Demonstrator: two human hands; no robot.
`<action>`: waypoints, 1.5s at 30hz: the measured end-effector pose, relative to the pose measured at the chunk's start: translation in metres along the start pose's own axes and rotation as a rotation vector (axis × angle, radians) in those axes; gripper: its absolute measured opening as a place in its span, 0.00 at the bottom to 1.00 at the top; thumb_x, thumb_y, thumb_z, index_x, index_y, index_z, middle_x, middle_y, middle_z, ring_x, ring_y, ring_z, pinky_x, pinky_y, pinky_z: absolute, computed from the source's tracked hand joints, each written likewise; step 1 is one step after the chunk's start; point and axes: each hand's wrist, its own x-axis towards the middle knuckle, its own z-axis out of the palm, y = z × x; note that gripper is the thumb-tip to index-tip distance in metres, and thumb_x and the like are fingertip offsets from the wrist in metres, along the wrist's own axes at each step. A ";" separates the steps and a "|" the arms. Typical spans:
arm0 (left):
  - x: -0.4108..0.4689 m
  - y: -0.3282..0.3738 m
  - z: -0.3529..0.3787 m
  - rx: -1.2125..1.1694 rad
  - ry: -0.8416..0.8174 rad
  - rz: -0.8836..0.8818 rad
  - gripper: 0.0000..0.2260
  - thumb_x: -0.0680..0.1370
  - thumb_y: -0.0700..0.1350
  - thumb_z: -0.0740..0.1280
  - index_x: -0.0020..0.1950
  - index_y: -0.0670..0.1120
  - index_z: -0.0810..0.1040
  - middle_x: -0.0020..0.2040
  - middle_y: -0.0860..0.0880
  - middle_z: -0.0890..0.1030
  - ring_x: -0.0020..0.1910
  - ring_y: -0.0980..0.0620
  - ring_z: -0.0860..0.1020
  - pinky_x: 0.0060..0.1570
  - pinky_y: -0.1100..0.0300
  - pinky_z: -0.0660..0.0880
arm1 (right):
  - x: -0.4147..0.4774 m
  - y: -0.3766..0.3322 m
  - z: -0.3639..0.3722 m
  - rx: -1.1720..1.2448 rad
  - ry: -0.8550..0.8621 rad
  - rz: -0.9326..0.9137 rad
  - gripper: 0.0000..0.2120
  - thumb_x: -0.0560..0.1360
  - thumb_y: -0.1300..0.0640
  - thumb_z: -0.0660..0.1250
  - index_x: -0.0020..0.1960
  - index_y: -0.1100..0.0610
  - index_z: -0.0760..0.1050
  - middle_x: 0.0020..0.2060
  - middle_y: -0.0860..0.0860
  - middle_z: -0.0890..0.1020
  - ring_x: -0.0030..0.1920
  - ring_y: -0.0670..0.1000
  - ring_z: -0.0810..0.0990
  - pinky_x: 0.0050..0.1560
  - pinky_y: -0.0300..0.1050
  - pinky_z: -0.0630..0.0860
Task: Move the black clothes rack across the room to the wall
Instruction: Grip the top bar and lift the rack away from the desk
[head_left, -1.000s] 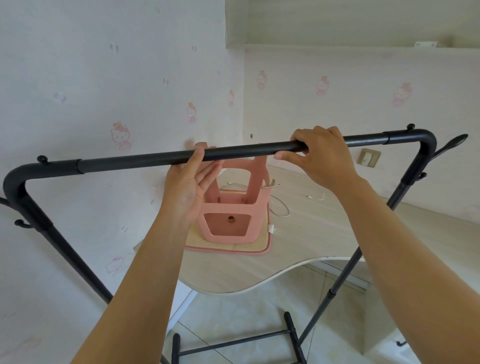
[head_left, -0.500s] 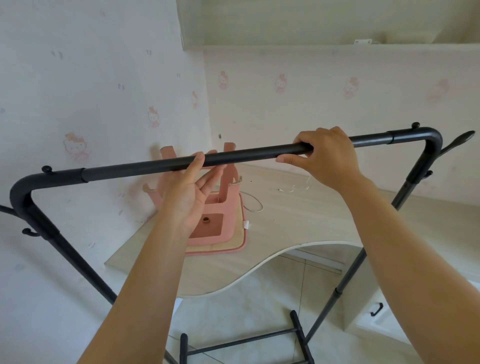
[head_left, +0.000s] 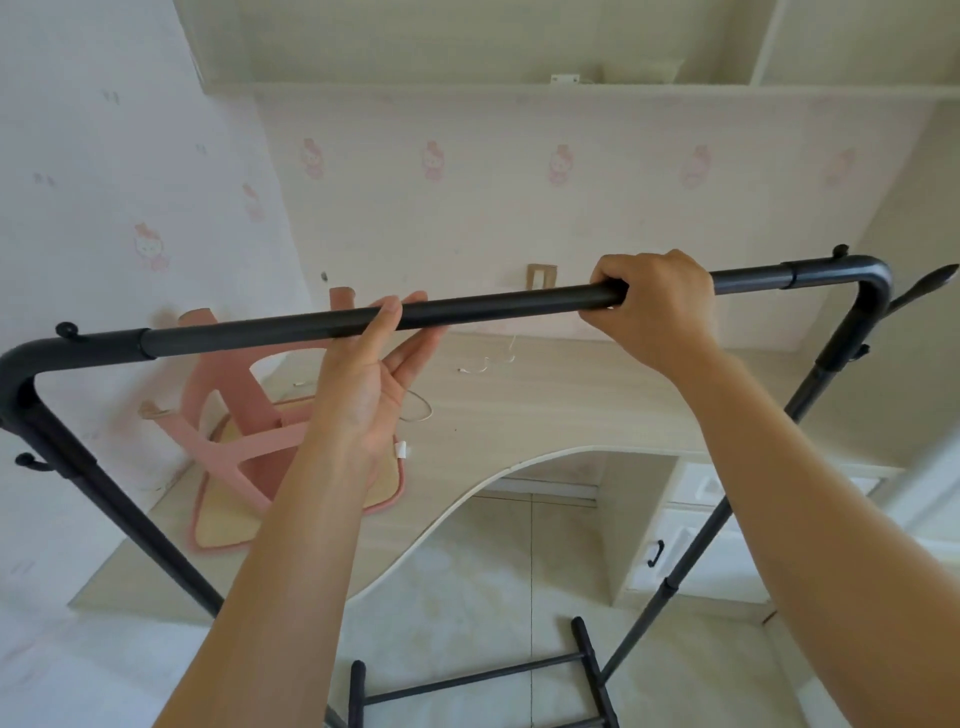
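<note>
one black clothes rack (head_left: 493, 306) stands in view. two bare hands are on its top bar: one left hand (head_left: 363, 387), one right hand (head_left: 657, 306). one desk (head_left: 545, 410) is present. on it: one pink stool (head_left: 244, 405), upturned, one cushion mat (head_left: 228, 519), one white cable (head_left: 488, 364). one wall socket (head_left: 542, 275) and one black drawer handle (head_left: 655, 553) are counted.

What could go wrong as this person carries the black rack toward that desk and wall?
The left hand is open, its fingers only resting against the rack's top bar, while the right hand alone is wrapped around it, so the rack might swing or slip. Its base bars could bump the desk edge. The upturned pink stool on the desk might get knocked.
</note>
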 end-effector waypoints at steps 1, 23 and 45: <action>-0.001 -0.002 0.004 0.005 -0.015 -0.011 0.07 0.80 0.39 0.65 0.57 0.40 0.75 0.49 0.47 0.86 0.58 0.41 0.82 0.50 0.58 0.81 | -0.003 0.005 -0.004 -0.010 0.009 0.020 0.06 0.70 0.57 0.71 0.36 0.56 0.77 0.25 0.53 0.78 0.30 0.58 0.73 0.38 0.41 0.60; -0.009 -0.078 0.098 -0.014 -0.249 -0.206 0.06 0.81 0.40 0.64 0.48 0.42 0.80 0.52 0.44 0.85 0.51 0.43 0.85 0.49 0.58 0.82 | -0.056 0.102 -0.077 -0.241 0.059 0.300 0.07 0.68 0.52 0.72 0.35 0.54 0.77 0.25 0.49 0.75 0.33 0.56 0.75 0.35 0.42 0.62; 0.018 -0.149 0.189 -0.031 -0.414 -0.379 0.10 0.81 0.38 0.64 0.41 0.42 0.81 0.50 0.42 0.86 0.50 0.41 0.85 0.53 0.53 0.82 | -0.084 0.183 -0.120 -0.409 0.082 0.509 0.06 0.68 0.52 0.70 0.36 0.53 0.77 0.26 0.47 0.77 0.33 0.54 0.75 0.37 0.42 0.63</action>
